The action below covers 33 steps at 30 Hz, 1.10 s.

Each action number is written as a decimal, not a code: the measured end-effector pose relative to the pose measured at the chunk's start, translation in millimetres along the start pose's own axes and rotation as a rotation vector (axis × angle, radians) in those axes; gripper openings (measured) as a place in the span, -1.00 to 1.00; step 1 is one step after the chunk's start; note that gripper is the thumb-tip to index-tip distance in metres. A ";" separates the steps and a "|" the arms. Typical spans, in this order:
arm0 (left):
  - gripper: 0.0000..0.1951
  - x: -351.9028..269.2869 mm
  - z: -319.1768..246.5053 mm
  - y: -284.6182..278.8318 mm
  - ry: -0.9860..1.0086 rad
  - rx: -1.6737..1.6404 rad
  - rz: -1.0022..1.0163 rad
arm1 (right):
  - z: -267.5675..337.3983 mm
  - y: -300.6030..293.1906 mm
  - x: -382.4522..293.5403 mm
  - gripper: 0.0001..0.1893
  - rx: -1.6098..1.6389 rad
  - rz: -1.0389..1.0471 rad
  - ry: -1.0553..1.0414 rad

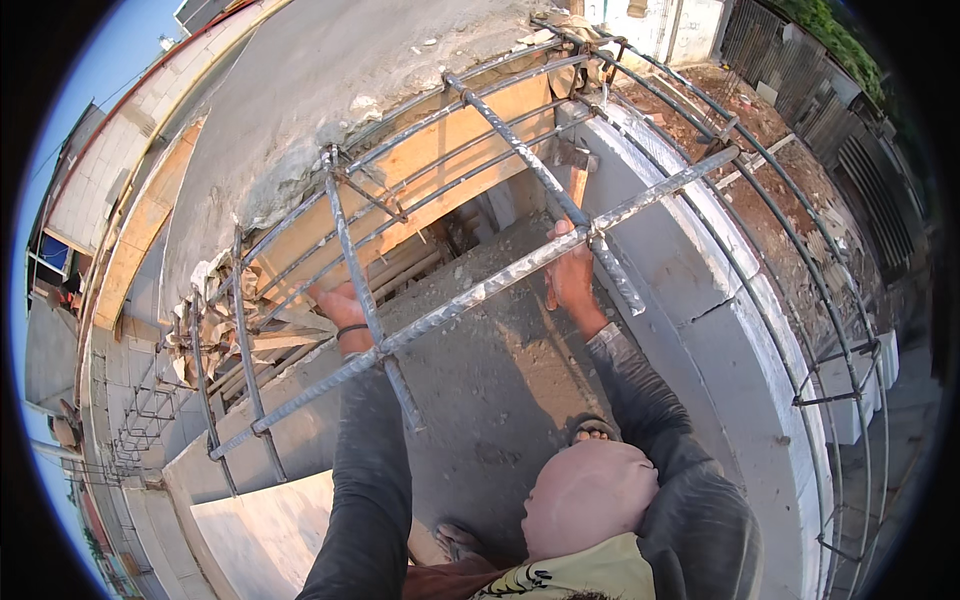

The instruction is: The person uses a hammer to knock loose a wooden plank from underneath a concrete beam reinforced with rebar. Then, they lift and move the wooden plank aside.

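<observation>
My right hand [574, 274], below the crossing of steel reinforcing bars, grips the wooden handle [577, 186] of a hammer whose head [576, 157] points away from me. On the left, my left hand [341, 306] reaches under the bars to the lower left end of a plywood formwork board [420, 176]. Its fingertips are partly hidden, and whether they grip the board or a thin bar cannot be told. A long ribbed bar [480, 292] runs across in front of both wrists. Shorter bars [525, 154] cross it, coming out of the concrete slab [322, 67].
Beneath the formwork is an opening with bamboo poles [409, 274]. Pale block wall [660, 232] rises on the right, with a long rebar cage [795, 225] along it. Torn paper [199, 330] bunches at the left. A pale board [270, 532] lies near my left arm. Bar ends stick out.
</observation>
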<state>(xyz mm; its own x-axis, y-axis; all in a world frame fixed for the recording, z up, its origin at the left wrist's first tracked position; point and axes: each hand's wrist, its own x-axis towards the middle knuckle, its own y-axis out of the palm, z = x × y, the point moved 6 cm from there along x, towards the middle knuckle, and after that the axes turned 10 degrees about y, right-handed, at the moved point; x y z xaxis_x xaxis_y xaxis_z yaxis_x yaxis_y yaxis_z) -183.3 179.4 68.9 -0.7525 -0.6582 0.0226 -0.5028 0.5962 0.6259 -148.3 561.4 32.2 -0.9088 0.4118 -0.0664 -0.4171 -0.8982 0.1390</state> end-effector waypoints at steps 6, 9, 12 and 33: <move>-0.06 26.7 11.1 -19.4 -0.057 -0.206 0.141 | 54.8 5.8 -49.2 -0.63 0.215 0.280 -0.026; -0.17 34.0 14.7 -34.3 -0.170 -0.327 0.194 | 86.4 27.6 -47.0 -0.57 0.472 0.383 -0.004; -0.16 33.0 4.0 -38.9 -0.213 -0.344 0.191 | 117.1 47.8 -40.4 -0.62 0.613 0.350 0.103; -0.14 15.5 8.8 -12.4 -0.154 -0.293 0.191 | 156.9 73.6 -37.5 -0.66 1.080 0.531 0.394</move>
<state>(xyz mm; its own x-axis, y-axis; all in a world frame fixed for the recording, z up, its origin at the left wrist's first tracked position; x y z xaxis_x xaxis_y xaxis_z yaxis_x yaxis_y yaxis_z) -192.4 165.9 54.7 -0.8872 -0.4579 0.0570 -0.2212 0.5305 0.8183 -145.3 504.0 200.0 -0.9796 -0.2001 -0.0176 0.0398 -0.2791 0.9594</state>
